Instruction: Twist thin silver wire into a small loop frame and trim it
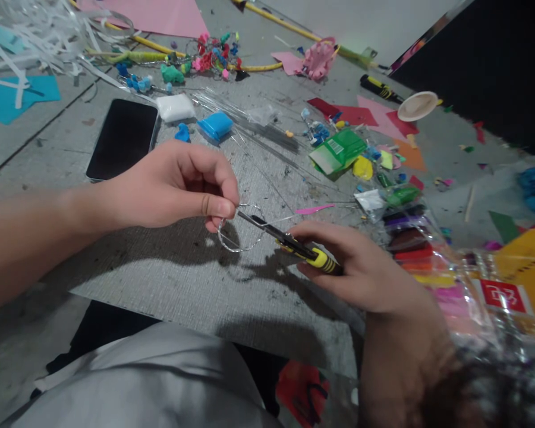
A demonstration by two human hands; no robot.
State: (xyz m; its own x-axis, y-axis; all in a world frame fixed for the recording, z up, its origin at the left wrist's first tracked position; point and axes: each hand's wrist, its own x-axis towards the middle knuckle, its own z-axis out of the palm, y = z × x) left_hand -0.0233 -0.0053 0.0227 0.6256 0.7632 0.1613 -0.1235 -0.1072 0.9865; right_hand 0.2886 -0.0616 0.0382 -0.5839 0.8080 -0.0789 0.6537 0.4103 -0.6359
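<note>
My left hand (178,184) is closed in a pinch on a thin silver wire loop (241,235) held just above a grey mat (182,279). My right hand (361,267) grips small pliers with yellow and black handles (301,248). The pliers' dark tip touches the wire loop right beside my left thumb and fingers. Both hands hover over the middle of the mat.
A black phone (122,138) lies at the mat's far left beside white clay (175,107) and blue clay (215,126). Coloured clay packs (410,249), a green box (339,151), paper scraps and a second plier (378,88) lie to the right and beyond. Straight wires (249,128) rest behind my hands.
</note>
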